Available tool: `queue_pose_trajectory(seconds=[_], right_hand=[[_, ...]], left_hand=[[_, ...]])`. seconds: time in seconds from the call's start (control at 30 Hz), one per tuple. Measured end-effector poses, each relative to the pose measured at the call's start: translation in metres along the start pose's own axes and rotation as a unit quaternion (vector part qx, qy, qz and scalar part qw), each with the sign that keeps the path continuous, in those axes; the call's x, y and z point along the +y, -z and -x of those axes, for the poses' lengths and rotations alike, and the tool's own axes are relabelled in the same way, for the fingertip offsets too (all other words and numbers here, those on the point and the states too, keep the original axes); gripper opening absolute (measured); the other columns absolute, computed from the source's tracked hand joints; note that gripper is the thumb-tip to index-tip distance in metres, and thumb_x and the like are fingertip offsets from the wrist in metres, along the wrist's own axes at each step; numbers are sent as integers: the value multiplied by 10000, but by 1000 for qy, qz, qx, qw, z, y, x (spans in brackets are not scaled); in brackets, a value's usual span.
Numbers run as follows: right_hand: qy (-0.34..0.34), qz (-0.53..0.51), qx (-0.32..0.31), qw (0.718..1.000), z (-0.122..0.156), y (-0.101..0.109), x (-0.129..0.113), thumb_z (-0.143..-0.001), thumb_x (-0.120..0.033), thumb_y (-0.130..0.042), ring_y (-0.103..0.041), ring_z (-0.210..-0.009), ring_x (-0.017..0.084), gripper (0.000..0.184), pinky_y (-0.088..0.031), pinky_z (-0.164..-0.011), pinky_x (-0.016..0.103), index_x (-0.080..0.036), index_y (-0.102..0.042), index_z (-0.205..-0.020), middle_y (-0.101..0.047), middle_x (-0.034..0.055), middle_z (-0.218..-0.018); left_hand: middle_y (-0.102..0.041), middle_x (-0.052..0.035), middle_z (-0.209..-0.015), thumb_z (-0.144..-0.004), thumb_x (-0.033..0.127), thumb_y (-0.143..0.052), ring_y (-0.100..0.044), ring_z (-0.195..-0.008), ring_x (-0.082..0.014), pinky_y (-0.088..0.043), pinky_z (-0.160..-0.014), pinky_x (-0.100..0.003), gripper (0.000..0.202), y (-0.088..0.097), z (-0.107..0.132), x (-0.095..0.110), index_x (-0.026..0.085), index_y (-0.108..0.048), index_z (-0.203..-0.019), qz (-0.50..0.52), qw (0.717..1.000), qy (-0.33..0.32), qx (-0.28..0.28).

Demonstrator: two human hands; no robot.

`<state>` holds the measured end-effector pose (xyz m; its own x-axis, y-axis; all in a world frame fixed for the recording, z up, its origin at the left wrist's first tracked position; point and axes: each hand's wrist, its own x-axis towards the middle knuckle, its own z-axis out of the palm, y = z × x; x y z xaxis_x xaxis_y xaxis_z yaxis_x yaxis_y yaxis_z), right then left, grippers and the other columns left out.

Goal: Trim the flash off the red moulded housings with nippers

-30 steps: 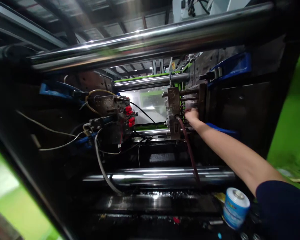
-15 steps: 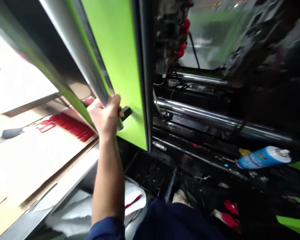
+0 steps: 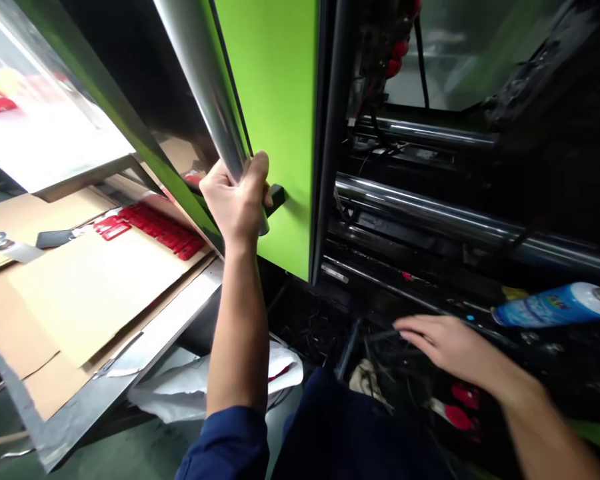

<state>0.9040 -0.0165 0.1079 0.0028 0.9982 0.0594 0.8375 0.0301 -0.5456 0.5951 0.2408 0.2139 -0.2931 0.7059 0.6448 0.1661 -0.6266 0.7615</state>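
Observation:
My left hand (image 3: 240, 197) is closed around the lower end of a long silver door handle (image 3: 207, 87). That handle stands off a bright green machine door (image 3: 280, 100) on a black bracket (image 3: 276, 198). At the lower right my right hand (image 3: 440, 341) reaches in over the dark floor of the machine. Its fingers are stretched out to the left, slightly blurred, and I see nothing in them. Just right of this hand a blue and white spray can (image 3: 555, 305) lies on its side by the rail.
Polished steel bars (image 3: 460, 210) cross the dark machine interior. To the left, a metal table (image 3: 65, 433) carries cardboard (image 3: 95, 293), red moulded parts (image 3: 160, 230) and a grey-bladed tool (image 3: 55, 239). White sheeting (image 3: 175, 387) hangs below the table edge. Red-and-white items (image 3: 455, 413) lie low on the right.
My right hand has come into view from the lower right. The door, handle and left hand appear further right and higher in the view, and more of the table shows.

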Motion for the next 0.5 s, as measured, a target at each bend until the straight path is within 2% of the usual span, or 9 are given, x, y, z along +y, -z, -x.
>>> queue_pose_trajectory(seconds=[0.13,0.23,0.3,0.4,0.5], right_hand=[[20,15,-53,998,-23,-41,-13,-906,-451,-566,-587,-1264,256,483,-524,-1027,372,-259,-594,-1348,-469,96,-1514],[22,23,-118,993,-29,-63,-5,-948,-447,-500,-538,-1326,242,462,-499,-1083,400,-320,-549,-1390,-370,32,-1583],[1,29,-132,991,-27,-66,8,-968,-473,-457,-530,-1335,236,440,-466,-1123,431,-318,-571,-1364,-419,20,-1554],[-33,26,-101,994,-23,-58,23,-976,-505,-430,-583,-1264,232,445,-467,-1118,446,-273,-612,-1309,-597,55,-1386],[-51,10,-102,993,-21,-53,21,-984,-479,-410,-628,-1184,226,442,-500,-1070,425,-245,-622,-1293,-640,75,-1314]], left_hand=[[-488,76,-549,-840,432,-611,-479,-429,-79,-355,-446,-289,296,1,0,-1,209,-518,-669,5,1000,0,2],[-495,73,-555,-841,436,-627,-478,-436,-74,-349,-454,-285,328,1,0,-2,202,-501,-651,16,1000,-7,-3],[-482,80,-544,-841,418,-648,-482,-437,-69,-343,-466,-274,327,1,0,-1,194,-501,-654,14,1000,-8,-2],[-496,67,-525,-829,363,-680,-470,-412,-85,-345,-432,-289,303,0,1,2,213,-520,-620,24,1000,-6,14],[-528,38,-518,-827,379,-703,-467,-397,-114,-338,-389,-318,302,0,2,4,234,-572,-597,38,999,-15,28]])
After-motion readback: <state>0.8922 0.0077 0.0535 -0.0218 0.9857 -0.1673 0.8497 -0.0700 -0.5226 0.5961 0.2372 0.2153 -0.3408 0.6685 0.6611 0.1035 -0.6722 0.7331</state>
